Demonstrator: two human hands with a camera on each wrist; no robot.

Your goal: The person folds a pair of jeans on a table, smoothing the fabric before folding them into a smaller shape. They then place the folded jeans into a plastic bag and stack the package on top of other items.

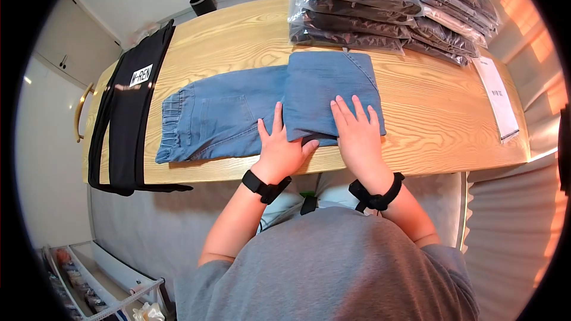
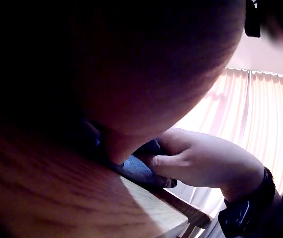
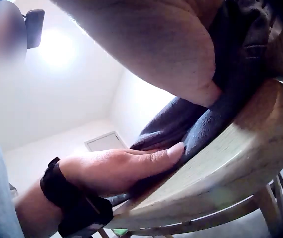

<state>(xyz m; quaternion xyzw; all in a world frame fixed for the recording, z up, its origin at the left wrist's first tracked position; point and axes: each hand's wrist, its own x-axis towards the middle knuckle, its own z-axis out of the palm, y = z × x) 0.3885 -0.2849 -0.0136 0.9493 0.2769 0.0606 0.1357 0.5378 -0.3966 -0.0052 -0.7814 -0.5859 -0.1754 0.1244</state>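
A pair of blue elastic-waist trousers (image 1: 223, 113) lies across the table, waistband to the left, its leg end folded over into a square panel (image 1: 327, 77) on the right. My left hand (image 1: 281, 150) rests on the trousers at the panel's lower left corner, fingers spread and straight, thumb pointing right along the near edge. Flat on the panel's near right part lies my right hand (image 1: 358, 134), fingers extended. In the right wrist view, the left hand (image 3: 126, 166) touches the cloth near the table edge. The left wrist view shows the right hand (image 2: 206, 156) against the fabric.
Black trousers (image 1: 134, 107) with a white-lettered label hang over the table's left end. Stacks of bagged garments (image 1: 354, 15) and more bagged clothes (image 1: 452, 9) stand at the back right. A white printed packet (image 1: 496, 98) lies at the right edge. A dark bin (image 1: 203, 3) stands beyond the table.
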